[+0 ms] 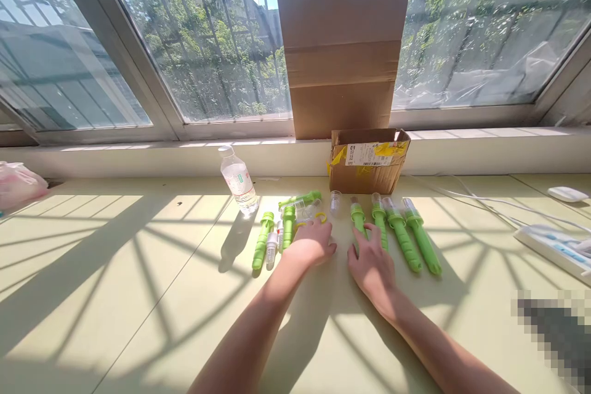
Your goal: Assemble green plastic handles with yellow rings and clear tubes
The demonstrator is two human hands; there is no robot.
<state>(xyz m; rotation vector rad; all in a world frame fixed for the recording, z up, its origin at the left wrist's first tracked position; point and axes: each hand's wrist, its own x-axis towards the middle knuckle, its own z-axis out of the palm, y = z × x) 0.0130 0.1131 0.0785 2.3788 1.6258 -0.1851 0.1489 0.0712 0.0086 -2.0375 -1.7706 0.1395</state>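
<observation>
My left hand point(314, 241) lies low over the table beside the left group of green tubes, its fingers curled near a yellow ring point(320, 217); what they hold, if anything, is hidden. My right hand point(373, 261) rests with fingers apart on the lower part of the leftmost green tube point(357, 215) of the right group. Beside it lie several more green tubes point(404, 243) with clear tips. To the left are two upright-lying green tubes point(263, 243), a small clear vial point(271, 250) and a green tube point(300, 199) lying crosswise. A clear cup point(335, 202) stands between the groups.
A water bottle point(239, 182) stands at the back left. An open cardboard box point(367, 163) is by the sill, with a tall cardboard sheet point(341, 43) behind. A power strip point(556, 249) with white cables lies right, a pink bag point(21, 188) far left.
</observation>
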